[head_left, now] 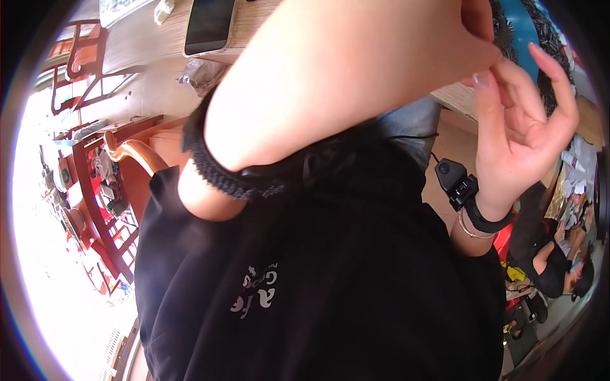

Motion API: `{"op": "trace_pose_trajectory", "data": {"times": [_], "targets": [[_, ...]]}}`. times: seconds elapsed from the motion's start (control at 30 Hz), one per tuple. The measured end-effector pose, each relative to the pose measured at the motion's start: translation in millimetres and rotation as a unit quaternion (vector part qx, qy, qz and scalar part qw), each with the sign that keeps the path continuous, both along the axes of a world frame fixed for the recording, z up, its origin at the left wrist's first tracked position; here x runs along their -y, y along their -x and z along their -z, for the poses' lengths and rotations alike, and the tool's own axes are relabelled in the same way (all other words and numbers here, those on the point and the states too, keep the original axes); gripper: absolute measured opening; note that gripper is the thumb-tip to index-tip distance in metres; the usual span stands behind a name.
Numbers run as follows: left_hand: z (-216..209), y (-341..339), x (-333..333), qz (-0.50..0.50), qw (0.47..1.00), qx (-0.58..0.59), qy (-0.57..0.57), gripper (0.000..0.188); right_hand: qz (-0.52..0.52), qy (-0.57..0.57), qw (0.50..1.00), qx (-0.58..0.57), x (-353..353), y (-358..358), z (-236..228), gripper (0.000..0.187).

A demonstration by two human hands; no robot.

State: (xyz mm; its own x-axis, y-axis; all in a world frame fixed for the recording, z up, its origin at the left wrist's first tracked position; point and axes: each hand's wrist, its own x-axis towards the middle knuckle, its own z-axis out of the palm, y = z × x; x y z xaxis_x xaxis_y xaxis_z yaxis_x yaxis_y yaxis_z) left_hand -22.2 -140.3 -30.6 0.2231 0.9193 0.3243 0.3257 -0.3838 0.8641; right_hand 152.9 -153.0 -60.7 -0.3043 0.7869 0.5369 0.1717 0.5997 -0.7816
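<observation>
My left forearm crosses the view from lower left to upper right, and my left hand [478, 30] is at the top right. Its fingers are curled closed, and what they hold is hidden. Just below it is my right hand [522, 136], palm turned up. The right thumb and a neighbouring finger come together at the left fingertips, while another finger sticks up apart. Anything pinched between the hands is too small or hidden. Behind them lies a blue surface [518, 32] with heaps of small black pieces [548, 38] along it.
A dark phone [210, 26] lies on the wooden table [143, 47] at upper left, with crumpled clear plastic [202, 76] by its edge. A wooden chair [136, 155] stands at left. Another person [556, 260] sits at the far right, near plastic bags [577, 168].
</observation>
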Motion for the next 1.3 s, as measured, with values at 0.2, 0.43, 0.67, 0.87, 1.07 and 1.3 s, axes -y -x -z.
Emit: {"op": "trace_pose_trajectory", "data": {"times": [0.2,0.43,0.67,0.87,1.07,1.3], "targets": [[-12.5,13.3,2.3,0.002,0.996,0.042,0.074,0.017,-0.017,0.020,0.999,0.020,1.1,8.6,-15.2,0.041],[-31.5,41.9,9.1,-0.025,0.984,0.066,0.161,0.019,-0.077,0.314,0.916,0.237,35.5,-61.8,35.8,0.012],[-19.7,50.9,4.1,-0.174,0.983,-0.041,0.050,0.022,-0.220,0.530,0.750,0.329,118.8,-134.2,66.8,0.020],[-36.8,64.4,4.2,-0.081,0.994,-0.049,0.055,0.023,-0.239,0.515,0.765,0.304,128.3,-128.2,51.4,0.032],[-44.2,60.4,2.3,-0.131,0.986,-0.092,0.040,0.026,-0.118,0.365,0.840,0.383,148.2,-125.5,72.0,0.018],[-51.7,52.2,-8.2,-0.104,0.991,-0.074,0.035,0.027,-0.029,0.239,0.885,0.398,141.5,-103.7,90.7,0.018]]}}
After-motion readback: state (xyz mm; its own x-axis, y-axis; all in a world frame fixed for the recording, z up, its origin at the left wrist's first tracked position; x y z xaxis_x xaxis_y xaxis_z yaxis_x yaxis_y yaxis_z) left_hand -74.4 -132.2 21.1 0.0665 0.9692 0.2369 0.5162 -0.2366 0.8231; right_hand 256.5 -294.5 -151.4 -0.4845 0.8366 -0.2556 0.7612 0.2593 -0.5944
